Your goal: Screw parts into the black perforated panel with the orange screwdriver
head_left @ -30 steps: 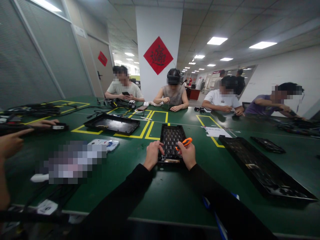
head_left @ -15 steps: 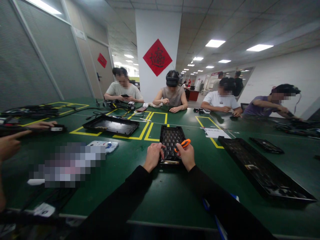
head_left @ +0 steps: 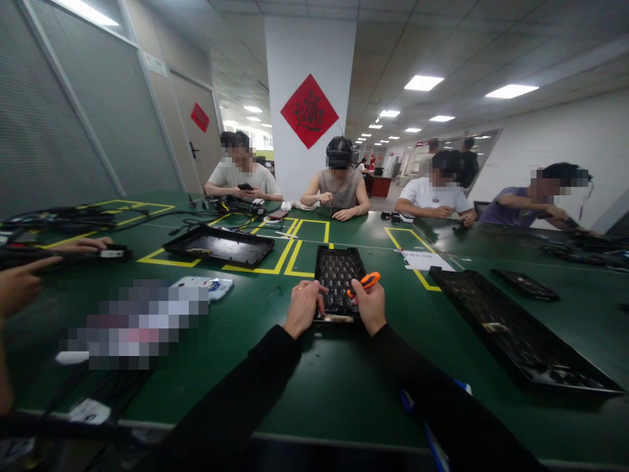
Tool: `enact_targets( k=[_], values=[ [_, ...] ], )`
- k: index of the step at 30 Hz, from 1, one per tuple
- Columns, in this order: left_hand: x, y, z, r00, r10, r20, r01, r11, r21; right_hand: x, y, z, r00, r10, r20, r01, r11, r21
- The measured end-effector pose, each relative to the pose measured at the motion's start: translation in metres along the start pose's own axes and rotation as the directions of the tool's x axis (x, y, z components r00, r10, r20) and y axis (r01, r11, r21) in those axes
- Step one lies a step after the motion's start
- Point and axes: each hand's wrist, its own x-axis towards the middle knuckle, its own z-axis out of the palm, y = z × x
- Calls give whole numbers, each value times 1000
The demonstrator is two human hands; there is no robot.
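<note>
A narrow black plastic housing [head_left: 339, 274] lies on the table in front of me, rows of small shiny marks across its inside. At its near end sits a pale strip-like part [head_left: 339, 319]. My left hand [head_left: 305, 307] grips the housing's near left edge, fingers bent over the rim. My right hand [head_left: 371, 305] is closed around an orange tool [head_left: 369, 280] with a dark inset, held over the housing's right side. The tool's working end is too small to make out.
A long black housing [head_left: 521, 334] and a smaller black part [head_left: 525, 285] lie to the right. Farther off are a black tray [head_left: 221, 246] and a white paper [head_left: 427, 261]. A plastic-wrapped item [head_left: 221, 288] lies left, near another person's hand [head_left: 19, 282]. Several people sit opposite.
My right hand and the orange tool have shifted slightly to the right. My left hand stays at the housing's left edge, with its fingers slightly moved.
</note>
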Motion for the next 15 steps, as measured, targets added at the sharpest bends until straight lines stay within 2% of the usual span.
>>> enact_targets(
  k=[2, 5, 9, 13, 15],
  values=[
    [2, -3, -1, 998, 28, -62, -28, 1000, 1, 3, -1, -1, 1000, 10, -19, -10, 1000, 20],
    [4, -8, -4, 994, 44, -95, -46, 999, -23, 13, -8, 2, 996, 35, 85, -41, 997, 69],
    [5, -12, -5, 998, 56, 14, -55, 995, -89, 24, -20, 14, 960, -2, 279, -20, 997, 78],
    [2, -12, -3, 985, 91, 146, -68, 985, -159, 24, -22, 26, 950, -30, 309, -24, 985, 169],
    [2, -11, -3, 981, 97, 169, -67, 982, -179, 20, -17, 28, 952, -38, 304, -30, 976, 218]
  ],
)
